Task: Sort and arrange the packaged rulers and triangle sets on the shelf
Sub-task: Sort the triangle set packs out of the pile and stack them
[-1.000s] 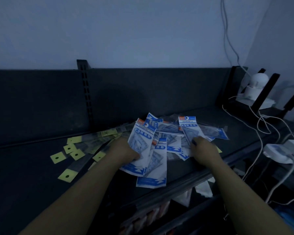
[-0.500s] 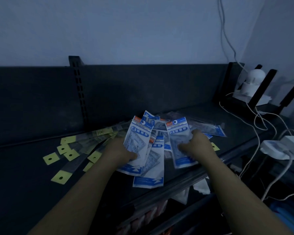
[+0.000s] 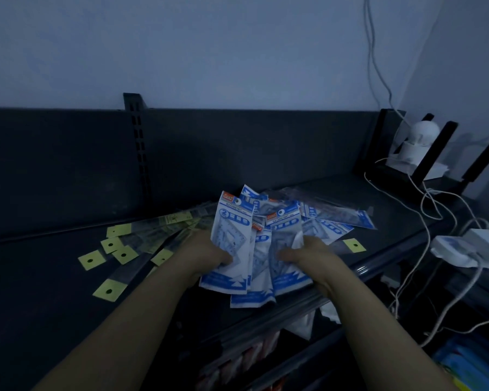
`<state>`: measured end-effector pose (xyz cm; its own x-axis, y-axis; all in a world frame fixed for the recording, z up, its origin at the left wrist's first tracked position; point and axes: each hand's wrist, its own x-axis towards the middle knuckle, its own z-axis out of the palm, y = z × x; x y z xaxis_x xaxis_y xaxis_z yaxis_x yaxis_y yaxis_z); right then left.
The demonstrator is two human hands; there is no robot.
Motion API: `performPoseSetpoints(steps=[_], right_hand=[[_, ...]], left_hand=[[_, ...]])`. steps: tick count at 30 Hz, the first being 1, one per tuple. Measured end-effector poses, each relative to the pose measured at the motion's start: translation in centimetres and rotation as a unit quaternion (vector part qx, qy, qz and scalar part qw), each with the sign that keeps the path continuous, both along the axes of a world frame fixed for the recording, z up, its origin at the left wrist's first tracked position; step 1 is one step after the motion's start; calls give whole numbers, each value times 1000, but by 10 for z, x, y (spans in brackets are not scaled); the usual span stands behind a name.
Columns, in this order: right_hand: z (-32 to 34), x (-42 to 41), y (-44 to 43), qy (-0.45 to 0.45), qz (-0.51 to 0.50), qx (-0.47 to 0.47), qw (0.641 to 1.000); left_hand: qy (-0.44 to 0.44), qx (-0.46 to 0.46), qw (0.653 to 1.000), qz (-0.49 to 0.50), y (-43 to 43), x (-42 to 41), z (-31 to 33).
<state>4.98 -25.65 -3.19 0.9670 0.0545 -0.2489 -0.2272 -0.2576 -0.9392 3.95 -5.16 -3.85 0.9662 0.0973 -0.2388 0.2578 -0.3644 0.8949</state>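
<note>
Head: left hand (image 3: 206,253), right hand (image 3: 309,255) grip packets (image 3: 233,227).

triangle-set packets (image 3: 280,230) piled mid-shelf (image 3: 393,198), ruler packs (image 3: 141,244) fanned left, cables (image 3: 424,198) right

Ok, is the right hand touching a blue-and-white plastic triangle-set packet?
Touching. Head view: the right hand curls its fingers round the blue-and-white plastic triangle-set packet.
</note>
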Motion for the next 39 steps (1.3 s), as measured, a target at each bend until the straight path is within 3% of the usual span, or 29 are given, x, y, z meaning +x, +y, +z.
performPoseSetpoints(steps=[7, 12, 20, 29, 39], right_hand=[[5, -8, 1, -27, -25, 122, 992], [15, -3, 17, -62, -25, 128, 990], [26, -2, 90, -77, 73, 63, 992], [31, -42, 223, -6, 178, 140, 974], [25, -128, 380, 58, 297, 116, 946]], left_hand=[[-23, -113, 993, -3, -7, -5, 4], [-77, -168, 982, 28, 7, -9, 23], [-96, -140, 977, 127, 76, -51, 35], [-120, -158, 945, 259, 192, -147, 37], [-89, -56, 929, 355, 322, -257, 41]])
